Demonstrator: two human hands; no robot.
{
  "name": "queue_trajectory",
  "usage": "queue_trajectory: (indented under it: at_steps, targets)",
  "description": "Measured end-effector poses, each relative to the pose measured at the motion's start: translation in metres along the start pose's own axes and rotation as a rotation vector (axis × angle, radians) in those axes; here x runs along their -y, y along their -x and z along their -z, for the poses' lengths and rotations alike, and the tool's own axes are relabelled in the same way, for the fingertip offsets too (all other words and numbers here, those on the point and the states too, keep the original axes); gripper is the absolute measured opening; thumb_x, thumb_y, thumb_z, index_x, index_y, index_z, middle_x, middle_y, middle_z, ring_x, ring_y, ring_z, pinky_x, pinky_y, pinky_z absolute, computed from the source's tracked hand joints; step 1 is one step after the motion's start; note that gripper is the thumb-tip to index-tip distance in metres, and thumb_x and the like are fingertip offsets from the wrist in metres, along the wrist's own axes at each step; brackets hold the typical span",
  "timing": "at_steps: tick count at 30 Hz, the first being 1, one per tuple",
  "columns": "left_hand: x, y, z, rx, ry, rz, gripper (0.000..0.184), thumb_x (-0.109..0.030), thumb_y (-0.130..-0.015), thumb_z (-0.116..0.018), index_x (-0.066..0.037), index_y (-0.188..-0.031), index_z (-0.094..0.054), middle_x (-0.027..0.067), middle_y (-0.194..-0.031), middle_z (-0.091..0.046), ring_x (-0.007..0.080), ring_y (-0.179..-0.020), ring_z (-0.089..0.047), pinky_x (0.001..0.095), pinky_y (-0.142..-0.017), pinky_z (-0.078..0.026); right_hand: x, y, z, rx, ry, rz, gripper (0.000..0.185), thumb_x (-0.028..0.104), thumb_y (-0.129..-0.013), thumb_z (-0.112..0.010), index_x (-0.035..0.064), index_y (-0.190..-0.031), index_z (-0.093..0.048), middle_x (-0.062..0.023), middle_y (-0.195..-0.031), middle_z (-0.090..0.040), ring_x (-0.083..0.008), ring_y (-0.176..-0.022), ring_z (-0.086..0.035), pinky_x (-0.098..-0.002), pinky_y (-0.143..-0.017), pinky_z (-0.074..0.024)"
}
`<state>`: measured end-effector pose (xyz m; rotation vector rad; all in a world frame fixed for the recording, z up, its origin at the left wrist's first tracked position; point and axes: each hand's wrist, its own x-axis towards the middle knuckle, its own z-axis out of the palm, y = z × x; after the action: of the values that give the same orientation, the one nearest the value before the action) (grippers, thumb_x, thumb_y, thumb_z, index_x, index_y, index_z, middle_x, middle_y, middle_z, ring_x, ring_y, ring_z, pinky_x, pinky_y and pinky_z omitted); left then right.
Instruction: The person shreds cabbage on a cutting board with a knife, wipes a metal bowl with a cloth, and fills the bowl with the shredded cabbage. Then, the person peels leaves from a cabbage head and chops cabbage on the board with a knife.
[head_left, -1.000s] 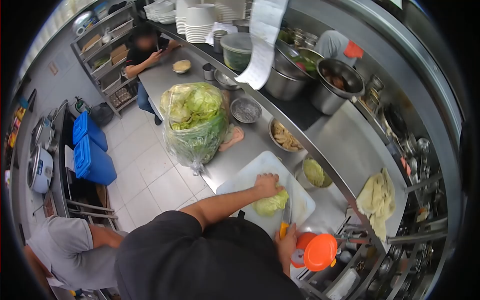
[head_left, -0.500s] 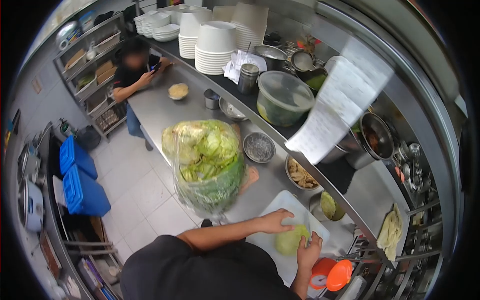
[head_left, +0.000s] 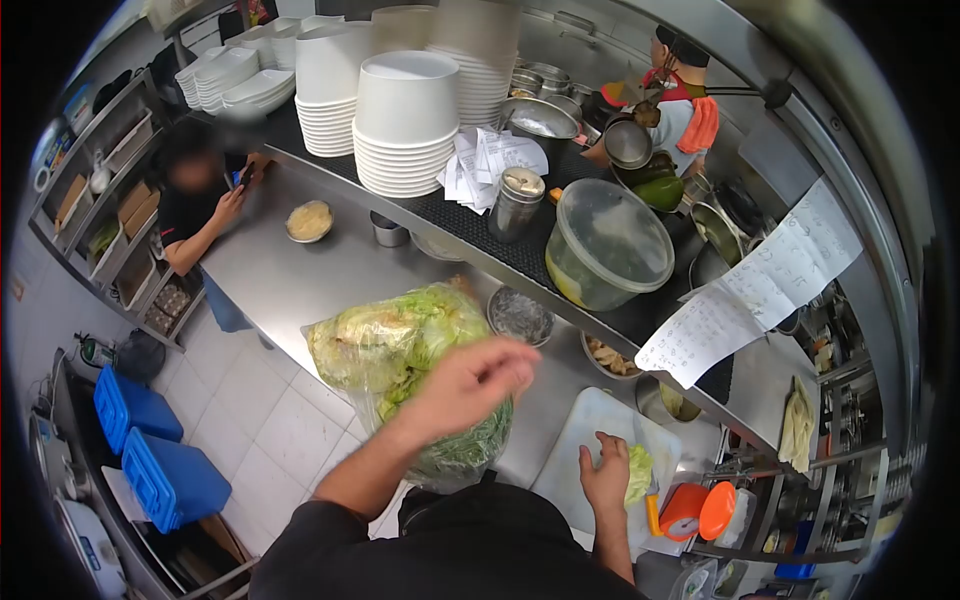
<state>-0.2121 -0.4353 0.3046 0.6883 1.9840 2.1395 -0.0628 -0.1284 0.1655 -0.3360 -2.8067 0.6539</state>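
My left hand (head_left: pixel 478 385) is raised in front of the clear plastic bag of lettuce (head_left: pixel 385 345), fingers loosely bent and somewhat blurred, with nothing visible in them. Over the right part of the white cutting board (head_left: pixel 575 450), my right hand (head_left: pixel 605 475) has its fingers apart and holds nothing. Just right of that hand a piece of lettuce (head_left: pixel 638 474) lies on the board. A knife's yellow handle (head_left: pixel 653 514) shows at the board's right edge, its blade mostly hidden. An orange scale (head_left: pixel 683 508) stands beside the handle.
Metal bowls (head_left: pixel 520 316) line the counter under a shelf holding stacked white bowls (head_left: pixel 405 120), a lidded tub (head_left: pixel 612 240) and a hanging paper strip (head_left: pixel 755 285). One person (head_left: pixel 205 200) holds a phone at the far left; another person (head_left: pixel 685 100) stands behind the shelf. Blue bins (head_left: pixel 175 480) stand left.
My left hand has left the lettuce on the board and moved left to the bag. My right hand has let go of the knife and opened. The view has shifted, bringing the person behind the shelf into sight.
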Motion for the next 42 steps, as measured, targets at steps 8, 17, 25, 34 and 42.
queue_trajectory:
  at_steps: [8, 17, 25, 34, 42]
  targets:
    - [-0.034, -0.109, 0.06, -0.548, -0.562, -0.45, 0.032, 0.0, -0.099, -0.063, -0.006, -0.129, -0.072, 0.0021, -0.089, -0.061, 0.0078, -0.07, -0.05, 0.0261, -0.063, -0.043, 0.002, -0.026, 0.003, 0.067, 0.005, -0.035, 0.04, 0.022, -0.091, -0.078, 0.0001, -0.123, -0.07, -0.0227, -0.12, -0.066, -0.0433, -0.116, -0.062, -0.0494, -0.099, -0.0512]
    - [-0.031, -0.116, 0.058, -0.392, -0.605, -0.303, 0.05, -0.009, -0.088, -0.07, -0.012, -0.138, -0.068, 0.008, -0.093, -0.062, 0.023, -0.074, -0.061, 0.0363, -0.069, -0.052, -0.022, -0.019, 0.001, 0.13, 0.07, 0.044, 0.041, 0.023, -0.089, -0.08, 0.0013, -0.123, -0.07, -0.021, -0.12, -0.066, -0.0425, -0.114, -0.063, -0.048, -0.098, -0.0521]
    - [-0.034, -0.135, 0.038, -0.558, -0.864, -0.192, 0.057, -0.037, -0.075, -0.092, -0.007, -0.12, -0.075, 0.0044, -0.085, -0.062, 0.0201, -0.071, -0.058, 0.036, -0.066, -0.05, -0.024, -0.023, 0.002, 0.178, 0.031, 0.052, 0.043, 0.023, -0.089, -0.08, 0.0009, -0.124, -0.07, -0.0214, -0.122, -0.066, -0.0425, -0.114, -0.063, -0.0476, -0.099, -0.0521]
    - [-0.037, -0.125, 0.022, -0.477, -0.803, -0.234, 0.053, -0.038, -0.075, -0.093, -0.005, -0.113, -0.077, 0.0055, -0.083, -0.062, 0.0214, -0.072, -0.059, 0.0365, -0.067, -0.05, -0.033, -0.012, 0.002, 0.212, 0.011, 0.067, 0.043, 0.024, -0.09, -0.079, 0.0009, -0.125, -0.069, -0.0219, -0.123, -0.065, -0.0425, -0.115, -0.063, -0.048, -0.098, -0.0528]
    - [-0.027, -0.109, 0.03, -0.519, -0.607, -0.288, 0.038, -0.026, -0.085, -0.091, -0.002, -0.109, -0.076, 0.0006, -0.086, -0.065, 0.01, -0.065, -0.053, 0.0276, -0.06, -0.045, -0.031, -0.027, 0.008, 0.193, -0.061, 0.015, 0.042, 0.021, -0.091, -0.078, -0.0002, -0.126, -0.068, -0.0225, -0.122, -0.064, -0.0413, -0.105, -0.066, -0.0464, -0.089, -0.0552]
